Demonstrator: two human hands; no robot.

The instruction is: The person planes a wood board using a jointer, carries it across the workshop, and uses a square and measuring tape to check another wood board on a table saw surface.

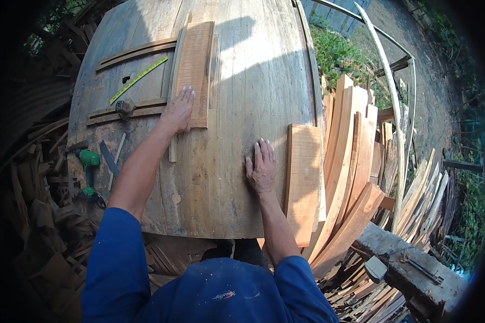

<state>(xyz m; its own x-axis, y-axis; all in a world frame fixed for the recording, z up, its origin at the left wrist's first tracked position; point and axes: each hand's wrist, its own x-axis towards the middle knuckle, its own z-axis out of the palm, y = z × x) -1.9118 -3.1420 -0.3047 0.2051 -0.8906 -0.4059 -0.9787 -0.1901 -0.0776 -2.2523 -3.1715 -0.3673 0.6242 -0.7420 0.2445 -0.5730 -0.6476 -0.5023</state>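
My left hand (180, 111) lies on the lower left part of a reddish-brown wooden board (195, 70), its fingers stretched out. Under and beside that board run thin wooden strips (173, 149) and two pairs of slightly curved slats (137, 52). My right hand (262, 167) rests flat on the bare worktable (237, 210), fingers extended and holding nothing. Just to its right, a second wooden board (305, 177) lies along the table's right edge. Between the curved slats, a yellow measuring tape strip (138, 80) lies at a slant.
Left on the table are a green cordless drill (88, 161), a dark flat blade-like strip (109, 158) and a small dark block-like object (125, 109). Curved planks (346, 140) lean along the right side. Scrap wood (43, 199) piles up at left. A concrete ledge (409, 264) stands lower right.
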